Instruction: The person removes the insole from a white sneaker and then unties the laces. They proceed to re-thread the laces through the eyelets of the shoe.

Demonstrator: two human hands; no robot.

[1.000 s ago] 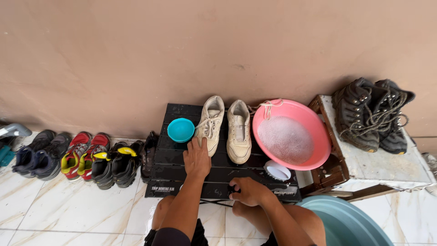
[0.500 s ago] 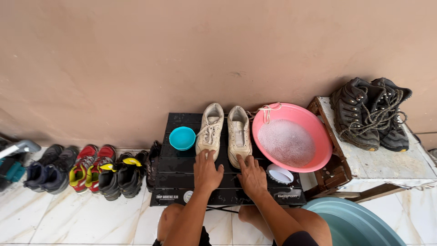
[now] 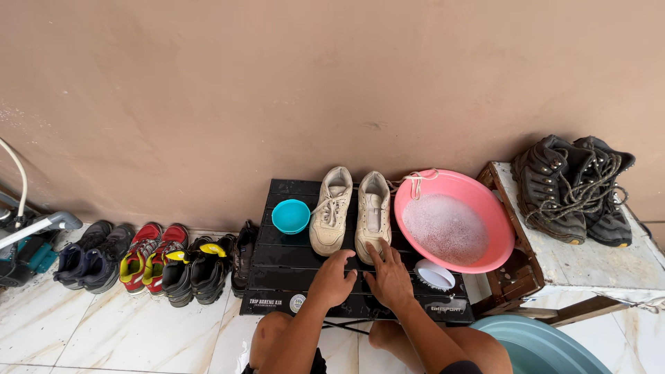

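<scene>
A pair of dirty white sneakers, the left one with laces and the right one without, stands side by side on a low black slatted table. My left hand rests flat on the table just in front of the left sneaker. My right hand lies next to it, fingers spread, fingertips at the heel of the right sneaker. Neither hand holds anything. A small teal bowl sits left of the sneakers. A pink basin of soapy water sits to their right, with a white lace over its rim.
A white round brush lies under the basin's front edge. Dark boots stand on a worn white wooden stand. Several shoes line the wall on the tiled floor at left. A teal tub is at bottom right.
Both hands have moved up and together on the table; the right hand came forward from the table's front edge to the heel of the right sneaker.
</scene>
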